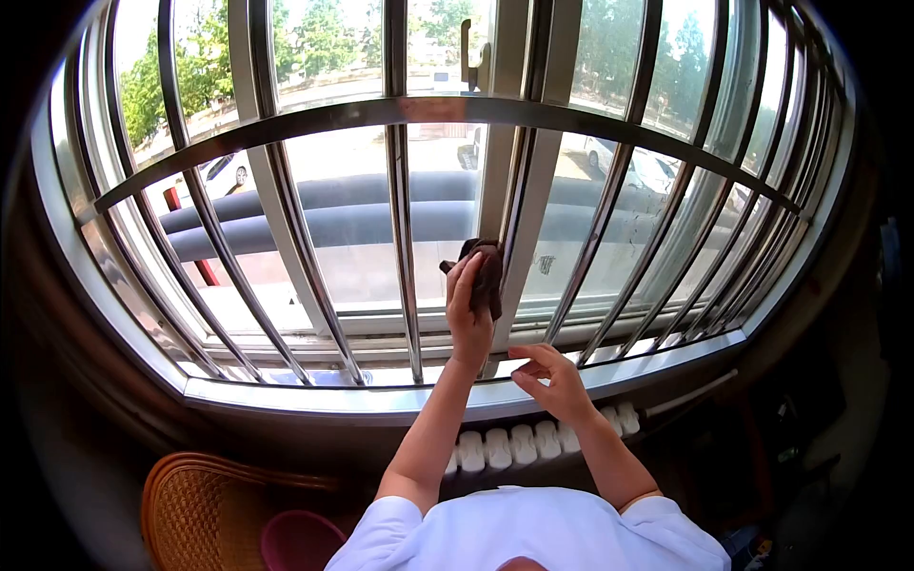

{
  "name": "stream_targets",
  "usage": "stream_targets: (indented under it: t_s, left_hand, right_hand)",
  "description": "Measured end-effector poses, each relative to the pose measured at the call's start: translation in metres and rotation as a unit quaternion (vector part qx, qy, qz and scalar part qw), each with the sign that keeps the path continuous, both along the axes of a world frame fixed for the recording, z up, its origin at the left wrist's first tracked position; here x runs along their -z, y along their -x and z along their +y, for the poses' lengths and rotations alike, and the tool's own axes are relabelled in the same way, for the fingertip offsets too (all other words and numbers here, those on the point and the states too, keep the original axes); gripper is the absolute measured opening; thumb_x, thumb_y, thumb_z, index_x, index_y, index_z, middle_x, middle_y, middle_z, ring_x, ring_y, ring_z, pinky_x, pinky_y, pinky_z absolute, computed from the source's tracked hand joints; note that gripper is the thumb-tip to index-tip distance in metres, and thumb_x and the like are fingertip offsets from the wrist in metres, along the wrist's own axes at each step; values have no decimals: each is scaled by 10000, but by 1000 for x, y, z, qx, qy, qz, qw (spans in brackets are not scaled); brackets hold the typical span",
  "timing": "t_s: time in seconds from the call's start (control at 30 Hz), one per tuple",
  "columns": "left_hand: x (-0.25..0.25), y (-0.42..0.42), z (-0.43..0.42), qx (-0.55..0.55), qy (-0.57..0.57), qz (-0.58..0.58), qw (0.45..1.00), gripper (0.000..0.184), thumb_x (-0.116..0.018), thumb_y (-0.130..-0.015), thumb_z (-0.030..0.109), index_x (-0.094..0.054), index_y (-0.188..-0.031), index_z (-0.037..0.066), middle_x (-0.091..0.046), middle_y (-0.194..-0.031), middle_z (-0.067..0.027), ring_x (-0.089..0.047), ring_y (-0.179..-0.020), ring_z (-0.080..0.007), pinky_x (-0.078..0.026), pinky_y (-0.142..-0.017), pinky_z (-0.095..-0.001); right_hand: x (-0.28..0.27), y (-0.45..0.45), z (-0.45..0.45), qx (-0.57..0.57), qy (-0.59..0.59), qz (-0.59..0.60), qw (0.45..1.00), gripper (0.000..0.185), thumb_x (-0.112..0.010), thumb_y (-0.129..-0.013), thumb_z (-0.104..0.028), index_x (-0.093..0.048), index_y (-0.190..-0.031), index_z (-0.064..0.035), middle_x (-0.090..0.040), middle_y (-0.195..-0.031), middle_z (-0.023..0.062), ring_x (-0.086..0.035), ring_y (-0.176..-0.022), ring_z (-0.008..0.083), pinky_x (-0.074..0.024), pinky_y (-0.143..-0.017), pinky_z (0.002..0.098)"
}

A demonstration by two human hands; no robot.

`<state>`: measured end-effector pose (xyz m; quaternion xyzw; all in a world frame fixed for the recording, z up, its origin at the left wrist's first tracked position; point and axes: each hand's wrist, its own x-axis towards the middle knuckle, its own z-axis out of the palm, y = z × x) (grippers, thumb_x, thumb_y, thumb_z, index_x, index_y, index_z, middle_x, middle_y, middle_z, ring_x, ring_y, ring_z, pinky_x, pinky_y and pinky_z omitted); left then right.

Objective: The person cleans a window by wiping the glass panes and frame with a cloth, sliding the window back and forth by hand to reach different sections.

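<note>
My left hand point(468, 309) is raised to the window and closed on a dark brown cloth point(488, 276). The cloth is wrapped against a vertical metal bar point(514, 195) near the middle of the window guard. Lower and to the right, my right hand point(554, 381) is held in front of the sill with its fingers apart and nothing in them. Part of the bar behind the cloth is hidden.
A horizontal metal band point(343, 116) crosses the bars. Below the sill point(314, 400) stands a white radiator point(524, 445). A wicker chair point(195, 514) and a pink basin point(300, 542) are at lower left. Outside the glass are large grey pipes point(343, 224).
</note>
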<state>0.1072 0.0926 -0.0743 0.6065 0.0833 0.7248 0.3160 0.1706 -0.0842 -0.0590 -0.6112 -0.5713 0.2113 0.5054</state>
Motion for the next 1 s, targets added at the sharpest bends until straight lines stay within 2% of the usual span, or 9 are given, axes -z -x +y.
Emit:
stream_targets:
  t_s: [0.1,0.43,0.57,0.6,0.67,0.73,0.83,0.9,1.0]
  left_hand:
    - [-1,-10,25,60,36,-19,997,437,-560,-851,-107,-572,-1270,19,-568,-1234,-118,-539,-1170,-237,-415,-1024,-346]
    - [-170,-59,104,-252,-225,67,939,327,-625,-806,40,-640,-1133,45,-589,-1088,-151,-536,-1049,-352,-401,-954,-435]
    - [-188,-55,85,-290,-176,75,938,277,-598,-838,23,-627,-1113,7,-630,-1034,-126,-603,-934,-258,-475,-831,-343]
    - [-195,-47,69,96,-51,-57,992,292,-582,-852,17,-622,-1142,13,-636,-1021,-105,-604,-922,-204,-478,-820,-320]
    - [-178,-32,84,65,-91,63,992,371,-549,-872,-7,-591,-1240,27,-639,-1029,-51,-586,-932,-94,-482,-801,-263]
    - [-156,-7,41,133,151,3,980,326,-598,-886,24,-593,-1212,20,-639,-1058,-58,-598,-986,-145,-477,-871,-292]
    - [-119,28,-8,-180,-29,-47,982,356,-631,-903,79,-546,-1239,-3,-618,-1187,-117,-579,-1131,-212,-441,-1002,-347]
    - [-152,37,-17,-213,-126,-177,953,391,-646,-906,100,-494,-1252,-3,-596,-1122,-99,-591,-1010,-190,-475,-936,-323]
    - [-249,49,-1,-501,-269,-55,821,377,-719,-846,99,-592,-1185,-3,-554,-1039,-153,-564,-973,-284,-490,-841,-365]
  right_hand:
    - [0,-5,-9,22,-67,-58,996,328,-680,-838,-22,-644,-1164,-9,-635,-1079,107,-688,-841,147,-544,-761,247]
    - [-53,-48,0,140,-341,-145,918,160,-692,-793,29,-722,-923,-58,-685,-930,93,-685,-841,207,-550,-706,278]
    - [-86,-80,25,250,-421,-205,848,262,-637,-865,-61,-656,-1126,-81,-604,-1101,122,-605,-978,243,-518,-746,333]
    - [-91,-87,36,283,-415,-229,834,361,-633,-886,-146,-584,-1241,-97,-554,-1171,126,-577,-1022,267,-501,-776,351]
    - [-86,-97,64,286,-422,-233,828,561,-659,-876,-228,-445,-1370,-70,-540,-1179,157,-582,-1024,289,-502,-800,374]
    - [-83,-94,80,265,-391,-230,851,695,-638,-885,-279,-310,-1446,-31,-558,-1123,193,-621,-966,308,-529,-774,414]
    - [-62,-91,103,217,-365,-107,899,687,-584,-888,-127,-244,-1473,-4,-553,-1030,195,-607,-710,263,-522,-670,378]
    - [-68,-91,106,224,-389,-116,886,664,-552,-889,-90,-245,-1471,1,-547,-1003,194,-593,-703,260,-513,-656,373]
    - [-63,-92,104,212,-415,-125,876,636,-504,-888,-30,-247,-1468,9,-539,-966,194,-577,-703,254,-500,-639,364]
